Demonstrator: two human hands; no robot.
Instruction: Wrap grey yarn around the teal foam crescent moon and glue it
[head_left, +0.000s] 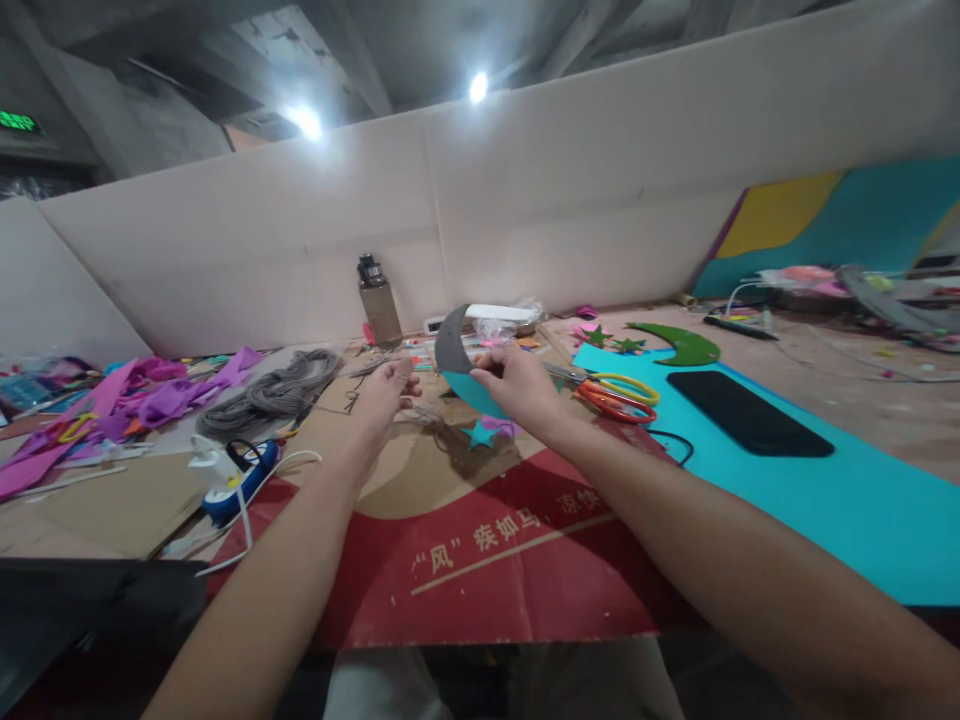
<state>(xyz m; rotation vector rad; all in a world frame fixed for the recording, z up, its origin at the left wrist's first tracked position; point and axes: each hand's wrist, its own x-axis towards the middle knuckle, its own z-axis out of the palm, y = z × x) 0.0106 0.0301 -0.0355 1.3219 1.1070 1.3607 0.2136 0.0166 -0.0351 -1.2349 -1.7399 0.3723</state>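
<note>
My right hand [517,385] is closed on a crescent-shaped felt piece [452,355], grey on one face and teal on the other, held upright above the cardboard sheet [480,540]. My left hand [386,393] is closed in a pinch on a thin grey cord [352,400] that hangs down from the fingers. A small teal felt star [480,434] lies on the cardboard just below both hands. A coil of grey cord [274,395] lies to the left of my left hand.
Orange and yellow scissors [619,392] lie on a teal sheet [825,490] beside a black pad [750,412]. A green felt crescent [682,346] and stars are behind. A bottle [377,300], purple felt scraps [150,400] and a glue gun [225,472] are at left.
</note>
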